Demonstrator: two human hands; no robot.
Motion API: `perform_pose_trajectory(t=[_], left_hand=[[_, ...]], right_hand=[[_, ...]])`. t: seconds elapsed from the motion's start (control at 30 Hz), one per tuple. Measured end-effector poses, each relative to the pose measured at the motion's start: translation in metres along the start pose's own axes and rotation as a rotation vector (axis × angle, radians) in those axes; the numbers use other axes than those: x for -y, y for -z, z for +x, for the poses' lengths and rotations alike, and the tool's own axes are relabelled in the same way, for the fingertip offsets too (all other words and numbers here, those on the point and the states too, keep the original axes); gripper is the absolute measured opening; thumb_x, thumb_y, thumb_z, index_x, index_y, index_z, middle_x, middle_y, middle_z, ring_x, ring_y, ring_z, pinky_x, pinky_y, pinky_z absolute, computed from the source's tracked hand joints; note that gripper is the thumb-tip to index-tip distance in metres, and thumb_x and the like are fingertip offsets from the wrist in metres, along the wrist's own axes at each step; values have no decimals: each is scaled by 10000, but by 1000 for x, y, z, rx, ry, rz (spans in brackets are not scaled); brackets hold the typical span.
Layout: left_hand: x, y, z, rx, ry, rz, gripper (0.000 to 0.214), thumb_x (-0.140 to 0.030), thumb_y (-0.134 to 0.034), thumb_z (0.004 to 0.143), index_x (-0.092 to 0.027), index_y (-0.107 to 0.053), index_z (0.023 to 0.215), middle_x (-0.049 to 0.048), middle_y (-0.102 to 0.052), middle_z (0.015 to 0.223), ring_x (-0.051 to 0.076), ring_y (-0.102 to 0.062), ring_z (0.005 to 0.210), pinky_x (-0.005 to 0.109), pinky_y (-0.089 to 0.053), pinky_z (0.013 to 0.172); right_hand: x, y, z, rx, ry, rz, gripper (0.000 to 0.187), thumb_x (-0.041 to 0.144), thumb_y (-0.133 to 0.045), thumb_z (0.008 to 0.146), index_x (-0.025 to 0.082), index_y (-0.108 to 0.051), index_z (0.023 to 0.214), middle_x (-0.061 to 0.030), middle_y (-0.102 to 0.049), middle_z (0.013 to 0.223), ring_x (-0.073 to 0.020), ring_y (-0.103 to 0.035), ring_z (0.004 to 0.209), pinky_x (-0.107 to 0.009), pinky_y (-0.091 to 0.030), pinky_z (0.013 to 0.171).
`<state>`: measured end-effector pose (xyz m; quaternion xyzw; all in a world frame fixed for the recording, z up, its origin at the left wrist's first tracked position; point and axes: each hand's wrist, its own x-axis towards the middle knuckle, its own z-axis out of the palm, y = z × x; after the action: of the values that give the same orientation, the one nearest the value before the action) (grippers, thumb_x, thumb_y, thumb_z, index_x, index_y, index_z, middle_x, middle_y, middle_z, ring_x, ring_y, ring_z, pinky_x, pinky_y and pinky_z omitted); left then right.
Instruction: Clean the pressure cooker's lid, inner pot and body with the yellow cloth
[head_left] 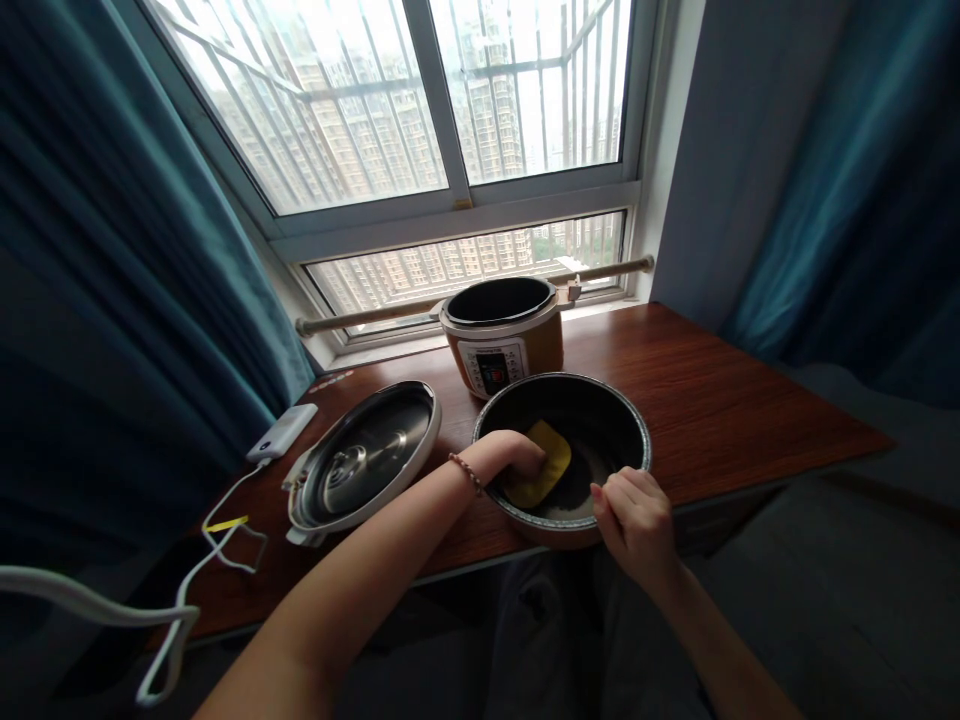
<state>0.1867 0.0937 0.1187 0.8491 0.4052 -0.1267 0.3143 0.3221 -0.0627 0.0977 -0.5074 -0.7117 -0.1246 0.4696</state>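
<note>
A dark inner pot (626, 420) stands at the front edge of the wooden table (712, 400). My left hand (514, 458) reaches inside it, closed on a yellow sponge (546, 462) pressed to the pot's bottom. A beaded bracelet sits on that wrist. My right hand (636, 512) grips the pot's near rim with curled fingers. Behind the pot stands the orange cooker body (504, 345), open at the top.
The cooker's lid (367, 462) lies upside down to the left. A white power bank (283, 432) with a white cable (202, 560) lies at the far left. Teal curtains hang on both sides, and a window is behind.
</note>
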Motion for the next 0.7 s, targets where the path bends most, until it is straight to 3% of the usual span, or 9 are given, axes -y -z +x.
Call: perform_pose_trajectory(t=[0.1,0.17,0.23,0.33,0.4,0.47,0.53,0.6,0.7], left_hand=[[-11,10,-19,334,-54,-33,320,-49,-654,643,-171,-671,938,-13,-691,726,158,-629,670,245,-496,609],[-18,19,-37,388,-126,-69,386,-82,-569,729,-205,-616,1092,-10,-700,821,148,-635,717,231,-488,626],[-25,25,-60,180,-204,-62,356,-139,-473,814,-189,-578,1151,21,-693,887,152,-631,752,243,-482,654],[-35,16,-99,-415,-269,-61,266,-239,-431,868,-176,-624,1040,39,-679,924,165,-619,812,264,-474,723],[-41,-7,-122,-725,-258,-153,254,-256,-399,894,-185,-630,971,31,-673,922,153,-616,838,259,-474,758],[-46,-42,-136,-957,-254,-234,244,-222,-383,903,-174,-620,941,41,-672,936,144,-617,875,255,-478,795],[-47,-78,-139,-1136,-293,-192,256,-154,-395,889,-167,-577,1069,66,-640,1079,159,-572,1038,311,-422,945],[-43,-107,-134,-1210,-324,-88,313,-103,-410,866,-166,-534,1147,78,-603,1160,176,-519,1131,373,-354,1023],[-35,-128,-123,-1259,-361,29,375,-77,-423,839,-166,-502,1195,89,-582,1193,202,-470,1191,425,-327,1039]], right_hand=[[0,0,1,3,6,-7,315,146,-441,860,187,-364,557,8,-382,550,-129,-356,601,-304,-264,602],[1,1,2,17,1,-15,319,150,-436,867,185,-366,557,7,-383,548,-129,-359,599,-301,-269,605],[2,3,3,48,-13,-25,330,164,-427,877,184,-366,553,4,-388,548,-129,-364,599,-299,-273,609],[6,8,6,139,-57,-38,343,202,-407,894,181,-379,553,-2,-410,556,-132,-378,603,-295,-279,616],[7,14,9,224,-104,-31,353,242,-394,905,179,-398,557,-7,-435,568,-134,-397,610,-289,-287,621],[8,22,16,329,-170,12,365,283,-380,912,178,-423,565,-13,-469,587,-135,-427,620,-279,-300,623],[7,30,26,445,-243,69,358,314,-375,911,178,-467,593,-20,-520,626,-136,-468,640,-265,-317,621],[6,33,42,566,-303,90,340,323,-369,907,179,-515,635,-27,-572,675,-137,-507,655,-253,-330,610],[6,20,71,849,-277,107,297,306,-385,888,174,-585,713,-43,-629,740,-140,-553,667,-239,-351,597]])
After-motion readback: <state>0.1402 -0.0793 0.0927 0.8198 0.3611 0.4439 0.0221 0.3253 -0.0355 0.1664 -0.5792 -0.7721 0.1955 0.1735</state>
